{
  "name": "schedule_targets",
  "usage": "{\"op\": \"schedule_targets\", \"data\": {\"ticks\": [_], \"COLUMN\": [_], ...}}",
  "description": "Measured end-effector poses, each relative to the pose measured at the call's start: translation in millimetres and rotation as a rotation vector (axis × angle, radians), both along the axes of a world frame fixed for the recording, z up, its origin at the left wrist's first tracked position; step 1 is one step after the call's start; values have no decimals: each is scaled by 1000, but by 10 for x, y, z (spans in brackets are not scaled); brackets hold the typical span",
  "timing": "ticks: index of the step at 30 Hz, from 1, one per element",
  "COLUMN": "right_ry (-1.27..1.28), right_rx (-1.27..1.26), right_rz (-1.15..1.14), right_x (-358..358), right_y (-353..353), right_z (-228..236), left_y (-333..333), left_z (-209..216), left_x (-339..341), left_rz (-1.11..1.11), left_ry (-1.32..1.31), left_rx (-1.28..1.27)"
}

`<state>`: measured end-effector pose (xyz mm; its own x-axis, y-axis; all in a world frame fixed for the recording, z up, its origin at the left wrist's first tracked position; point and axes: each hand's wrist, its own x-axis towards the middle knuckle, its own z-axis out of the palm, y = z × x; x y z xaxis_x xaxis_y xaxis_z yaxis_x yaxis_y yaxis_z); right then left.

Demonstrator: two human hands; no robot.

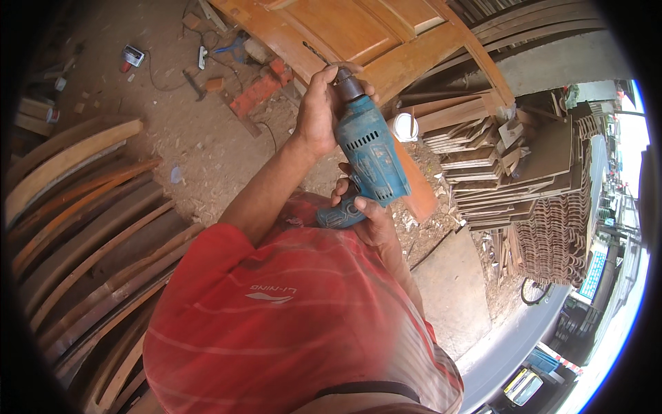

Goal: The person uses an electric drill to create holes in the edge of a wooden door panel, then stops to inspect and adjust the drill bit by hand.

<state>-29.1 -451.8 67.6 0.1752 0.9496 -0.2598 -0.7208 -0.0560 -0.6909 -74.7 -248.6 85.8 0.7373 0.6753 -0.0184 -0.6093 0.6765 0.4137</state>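
A blue power drill [372,155] with a dark chuck [348,86] is held up in front of my red shirt, its chuck end pointing away from me. My left hand [321,110] is closed around the chuck end, thumb and fingers on either side of it. Lower down, my right hand [369,217] grips the drill near its handle [341,215], which sticks out to the left. Whether a bit sits in the chuck is hard to make out. Beyond the drill lies an orange-brown panelled wooden door [345,34].
Curved boards [103,241] are stacked at left. Cut wood [476,162] is piled at right beside a white tub [405,127]. On the dirt floor lie a hammer [195,85], an orange block-like piece [258,90], cords and a small power tool [132,56].
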Motion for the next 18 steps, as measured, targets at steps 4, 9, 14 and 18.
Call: {"op": "schedule_targets", "data": {"ticks": [4,9,14,18], "right_ry": [-18,-84,-120,-164], "right_rx": [28,33,30,23], "right_rz": [-14,-44,-54,-28], "right_x": [-18,-31,46,200], "right_y": [46,135,232,314], "right_z": [-29,11,101,44], "left_y": [97,227,304,393], "left_z": [-18,4,38,39], "left_x": [8,79,159,256], "left_rz": [-42,-28,33,11], "left_ry": [-61,80,152,64], "left_rx": [-7,23,-34,-47]}}
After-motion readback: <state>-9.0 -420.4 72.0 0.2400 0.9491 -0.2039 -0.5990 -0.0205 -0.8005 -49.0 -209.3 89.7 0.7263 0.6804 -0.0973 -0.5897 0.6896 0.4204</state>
